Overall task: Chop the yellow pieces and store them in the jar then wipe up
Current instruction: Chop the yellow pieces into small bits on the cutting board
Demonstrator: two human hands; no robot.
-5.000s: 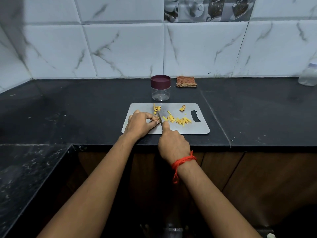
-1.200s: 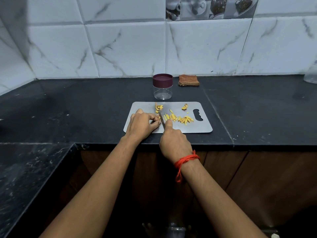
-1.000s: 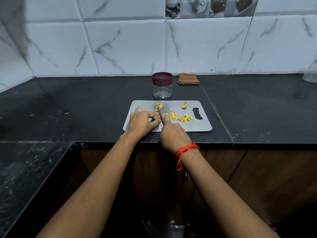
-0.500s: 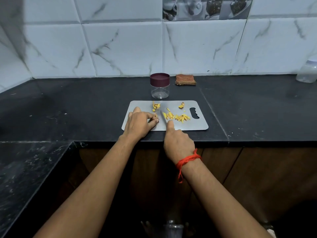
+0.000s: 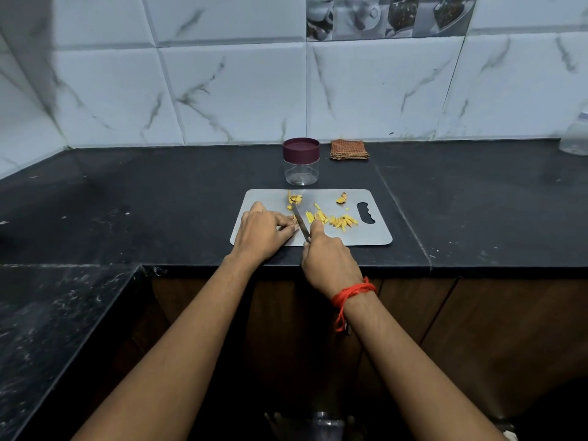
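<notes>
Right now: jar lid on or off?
On: the maroon lid caps the clear jar, which stands upright and looks empty.

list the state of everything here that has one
jar, upright, lid on, empty
cloth, folded, untouched
cutting board, flat on the counter
yellow pieces, on the board, partly chopped
knife, gripped, blade on the board
left hand, fingers curled, pinching a yellow piece
right hand, gripping the knife
</notes>
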